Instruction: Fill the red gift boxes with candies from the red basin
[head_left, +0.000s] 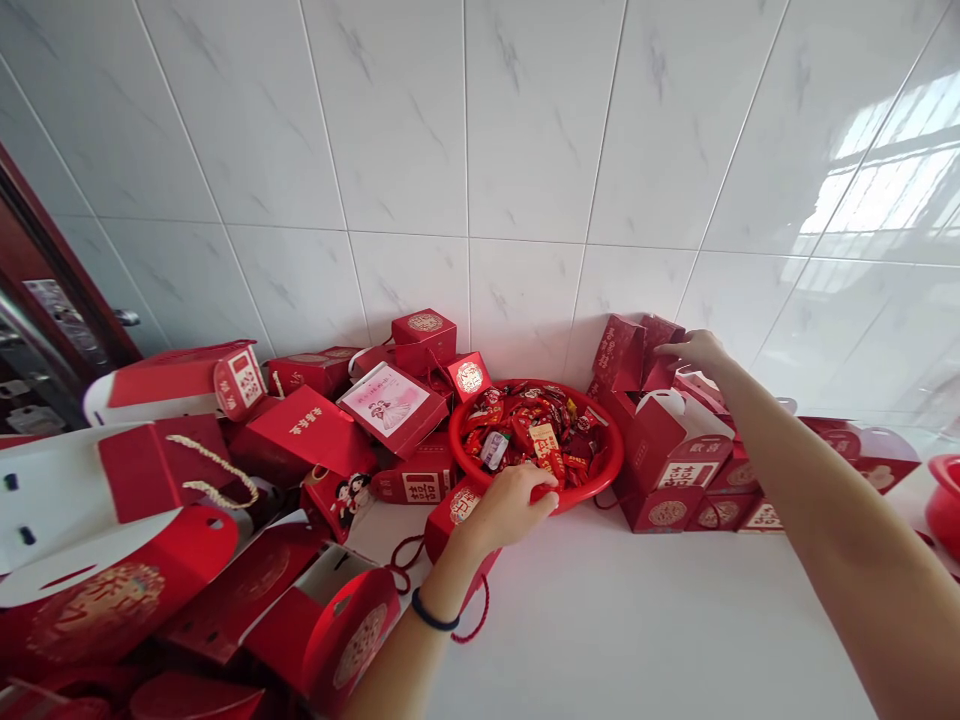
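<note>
Left hand (517, 503) at basin rim (616, 452), right hand (699, 355) at box (621, 352) (can't tell grips); closed boxes (425, 340) look done, open boxes (358, 640) left.

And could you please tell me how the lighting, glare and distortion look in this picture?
In the head view, glare whitens the tiled wall at upper right; tile seams fan outward, suggesting wide-angle distortion; the bottom-left boxes look dimmer; the left hand and right hand look unblurred.
</note>
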